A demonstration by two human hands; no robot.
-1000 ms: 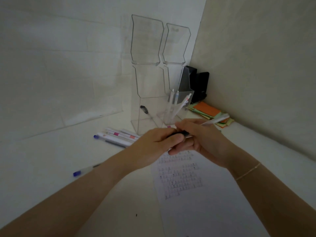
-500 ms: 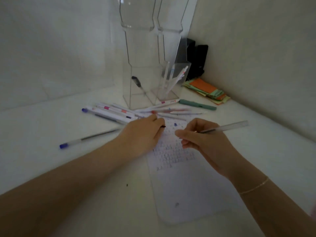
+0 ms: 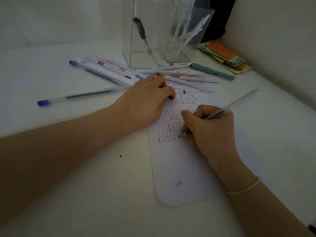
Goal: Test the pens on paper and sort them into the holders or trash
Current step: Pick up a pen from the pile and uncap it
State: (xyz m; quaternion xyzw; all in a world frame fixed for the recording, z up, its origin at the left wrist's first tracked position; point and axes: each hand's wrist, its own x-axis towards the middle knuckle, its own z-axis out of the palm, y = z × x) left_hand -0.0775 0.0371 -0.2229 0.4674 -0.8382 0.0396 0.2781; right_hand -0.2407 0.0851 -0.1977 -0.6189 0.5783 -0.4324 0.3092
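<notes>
Since the earlier frame the right hand (image 3: 210, 129) has dropped the clear pen (image 3: 227, 108) from above the page until its tip meets the paper (image 3: 181, 168) at the end of the lowest row of marks, fingers curled low round the barrel. It looks light, stiff and smooth, likely slippery, so that grip near the tip suits it. Holding the thin, limp sheet flat on the matte white table (image 3: 85, 194), the left hand (image 3: 147, 103) lies knuckles-up, its fingers bent; beyond stand clear hard-plastic holders (image 3: 150, 40).
</notes>
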